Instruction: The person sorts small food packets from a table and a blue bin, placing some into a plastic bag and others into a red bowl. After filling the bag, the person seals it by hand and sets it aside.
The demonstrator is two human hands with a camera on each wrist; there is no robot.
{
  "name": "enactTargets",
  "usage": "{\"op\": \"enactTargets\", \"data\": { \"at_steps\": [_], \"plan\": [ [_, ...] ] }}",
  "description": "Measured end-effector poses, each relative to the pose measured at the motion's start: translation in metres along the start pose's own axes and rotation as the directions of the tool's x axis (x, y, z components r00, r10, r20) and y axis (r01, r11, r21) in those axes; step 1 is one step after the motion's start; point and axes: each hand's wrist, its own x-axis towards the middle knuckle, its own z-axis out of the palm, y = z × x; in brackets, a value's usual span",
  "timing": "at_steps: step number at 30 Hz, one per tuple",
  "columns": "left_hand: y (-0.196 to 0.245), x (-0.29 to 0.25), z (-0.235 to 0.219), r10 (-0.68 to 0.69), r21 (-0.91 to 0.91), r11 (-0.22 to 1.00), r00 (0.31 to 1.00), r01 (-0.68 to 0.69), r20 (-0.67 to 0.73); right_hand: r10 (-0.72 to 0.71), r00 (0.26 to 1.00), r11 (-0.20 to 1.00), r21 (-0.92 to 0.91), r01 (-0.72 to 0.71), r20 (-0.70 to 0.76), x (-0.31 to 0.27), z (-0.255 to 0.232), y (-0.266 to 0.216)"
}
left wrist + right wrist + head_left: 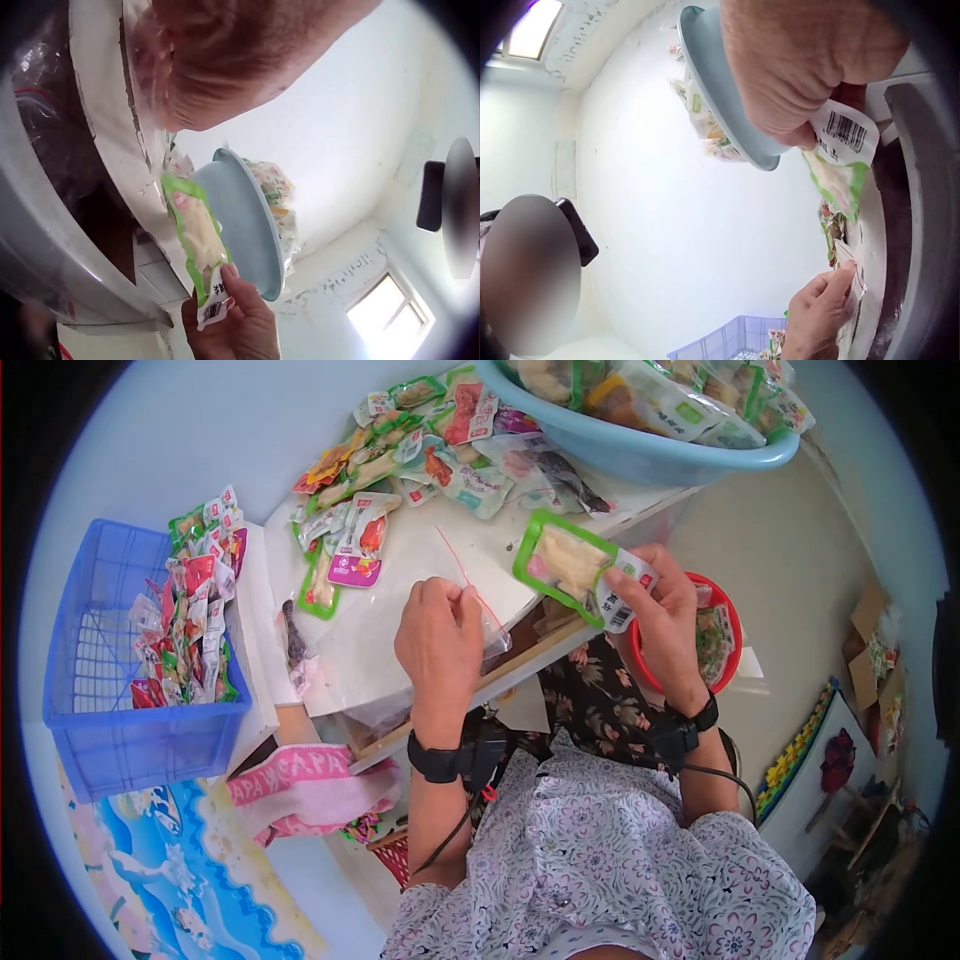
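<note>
My right hand [662, 615] pinches a green-edged snack packet [568, 560] by its white printed end, thumb on top. The pale food inside shows through the packet's window, and a barcode [845, 133] shows on its other side in the right wrist view. My left hand [440, 645] is over the front of the white tabletop, its thumb and fingertips pinching a clear plastic zip bag [494, 644] near the red line along its mouth. Much of the bag is hard to make out against the white surface. The packet is to the right of the bag, apart from it.
Loose snack packets [465, 470] lie piled at the back of the table [385, 630]. A light-blue basin [640, 455] with bagged packets stands back right. At left is a blue basket [145, 735] with packets; a red bucket [738, 635] stands right. An open drawer [540, 660] faces me.
</note>
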Motion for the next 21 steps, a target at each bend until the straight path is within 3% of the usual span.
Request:
{"op": "enactTargets", "data": {
  "at_steps": [4, 10, 13, 16, 19, 21],
  "plan": [
    [-0.01, -0.004, 0.004, 0.039, -0.126, 0.991, 0.997, -0.046, -0.06, -0.019, 1.0, 0.997, 0.077, 0.017, 0.018, -0.001, 0.007, -0.002],
    [-0.023, -0.01, -0.006, -0.07, -0.503, 0.859, 0.995, 0.093, 0.065, -0.005, 0.996, 0.989, 0.147, -0.008, 0.091, -0.001, 0.03, -0.006],
    [-0.031, -0.013, -0.005, -0.048, -0.627, 0.776, 0.998, 0.065, 0.044, -0.049, 0.992, 0.999, 0.01, 0.049, 0.113, -0.001, 0.047, -0.005],
    [-0.032, -0.016, -0.012, -0.07, -0.759, 0.644, 0.995, 0.095, 0.065, -0.109, 0.965, 0.948, -0.266, 0.172, 0.238, 0.001, 0.046, 0.002],
    [-0.036, -0.017, -0.014, -0.066, -0.835, 0.546, 0.997, 0.061, 0.03, -0.052, 0.942, 0.902, -0.39, 0.187, 0.331, -0.005, 0.042, -0.009],
    [-0.037, -0.017, -0.017, -0.061, -0.838, 0.541, 0.997, 0.072, 0.046, -0.054, 0.95, 0.917, -0.361, 0.169, 0.306, -0.006, 0.04, -0.011]
  ]
}}
